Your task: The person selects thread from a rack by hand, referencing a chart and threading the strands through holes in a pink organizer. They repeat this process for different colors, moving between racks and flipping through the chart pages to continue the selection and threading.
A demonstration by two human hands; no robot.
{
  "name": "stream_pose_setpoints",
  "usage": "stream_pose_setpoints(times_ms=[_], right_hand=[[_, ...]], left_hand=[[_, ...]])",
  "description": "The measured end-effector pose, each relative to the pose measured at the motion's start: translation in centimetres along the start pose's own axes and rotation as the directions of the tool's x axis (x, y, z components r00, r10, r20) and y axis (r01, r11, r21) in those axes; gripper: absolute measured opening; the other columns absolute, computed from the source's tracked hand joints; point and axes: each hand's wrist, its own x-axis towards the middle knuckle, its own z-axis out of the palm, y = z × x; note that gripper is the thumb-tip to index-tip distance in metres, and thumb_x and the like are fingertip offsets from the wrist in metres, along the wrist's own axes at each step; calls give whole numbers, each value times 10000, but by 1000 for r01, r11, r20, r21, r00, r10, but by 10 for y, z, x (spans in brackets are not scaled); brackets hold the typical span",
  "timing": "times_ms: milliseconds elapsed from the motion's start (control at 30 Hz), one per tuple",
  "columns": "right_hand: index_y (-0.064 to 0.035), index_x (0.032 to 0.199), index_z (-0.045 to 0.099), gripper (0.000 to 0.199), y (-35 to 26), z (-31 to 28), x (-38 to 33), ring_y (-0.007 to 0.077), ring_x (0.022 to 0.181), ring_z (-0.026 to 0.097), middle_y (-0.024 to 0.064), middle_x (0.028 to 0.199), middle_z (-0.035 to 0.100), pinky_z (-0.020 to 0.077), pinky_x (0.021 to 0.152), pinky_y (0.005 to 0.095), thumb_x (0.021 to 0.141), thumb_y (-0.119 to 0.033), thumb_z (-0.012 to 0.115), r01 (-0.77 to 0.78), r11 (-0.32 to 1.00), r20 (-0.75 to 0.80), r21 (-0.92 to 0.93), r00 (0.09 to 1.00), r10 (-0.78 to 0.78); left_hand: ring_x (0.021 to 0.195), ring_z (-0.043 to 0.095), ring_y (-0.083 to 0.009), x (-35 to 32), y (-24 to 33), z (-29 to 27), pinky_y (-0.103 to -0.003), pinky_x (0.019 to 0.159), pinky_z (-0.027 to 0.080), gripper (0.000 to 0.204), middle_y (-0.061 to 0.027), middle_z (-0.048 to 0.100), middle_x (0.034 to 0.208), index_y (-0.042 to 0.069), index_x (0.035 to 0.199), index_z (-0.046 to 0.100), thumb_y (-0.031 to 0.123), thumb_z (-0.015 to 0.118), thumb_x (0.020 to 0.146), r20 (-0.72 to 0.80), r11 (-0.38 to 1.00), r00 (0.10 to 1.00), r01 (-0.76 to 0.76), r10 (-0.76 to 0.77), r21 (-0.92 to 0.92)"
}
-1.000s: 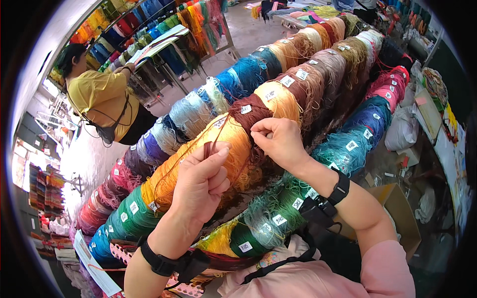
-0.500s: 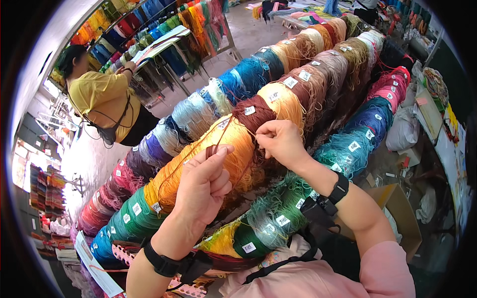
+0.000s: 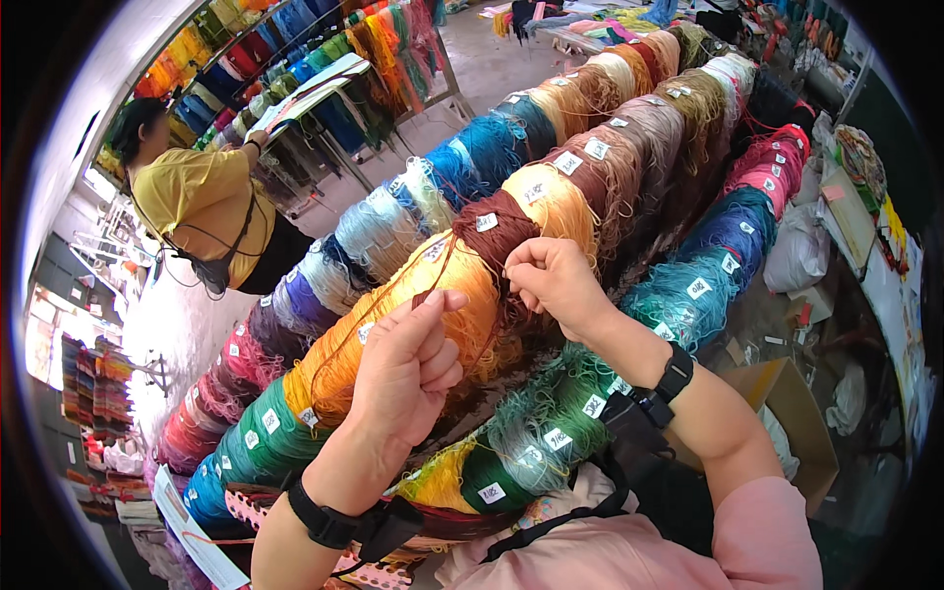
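Observation:
A long rack holds many coloured yarn hanks [image 3: 629, 128] with small white tags. My left hand [image 3: 408, 369] is raised over the orange hank [image 3: 393, 324] and pinches a thin dark reddish-brown thread [image 3: 366, 305] between thumb and fingers. My right hand [image 3: 556, 285] is closed on the same thread at the maroon hank [image 3: 497, 221], beside a yellow hank [image 3: 551, 197]. The thread loops loosely between both hands across the orange yarn. Both wrists wear black bands.
A person in a yellow top [image 3: 202, 202] stands at the far left by another rack of hanging yarn [image 3: 334, 59]. A cardboard box [image 3: 796, 413] sits on the floor at right, with white bags [image 3: 796, 251] and cluttered tables [image 3: 865, 187] beyond.
My left hand has lifted slightly and drawn the thread up from the orange hank. My right hand stays at the maroon hank, shifted a little to the right.

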Motion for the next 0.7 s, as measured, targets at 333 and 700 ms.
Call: stream_pose_setpoints(times_ms=[333, 700], right_hand=[[-33, 804, 536, 96, -10, -10, -19, 67, 517, 502, 45, 646, 565, 403, 467, 177, 795, -124, 505, -283, 870, 233, 404, 951, 201], [-17, 806, 566, 166, -35, -1, -22, 271, 754, 561, 143, 820, 564, 450, 640, 336, 661, -98, 578, 630, 515, 422, -582, 775, -471]], left_hand=[[413, 209, -33, 5, -9, -6, -182, 388, 178, 208, 69, 285, 499, 39, 881, 543, 209, 424, 869, -80, 1000, 997, 6, -5, 12], [523, 358, -57, -12, -9, 16, -193, 512, 296, 231, 37, 407, 574, 66, 721, 470, 205, 390, 888, -20, 944, 969, -237, 248, 231]])
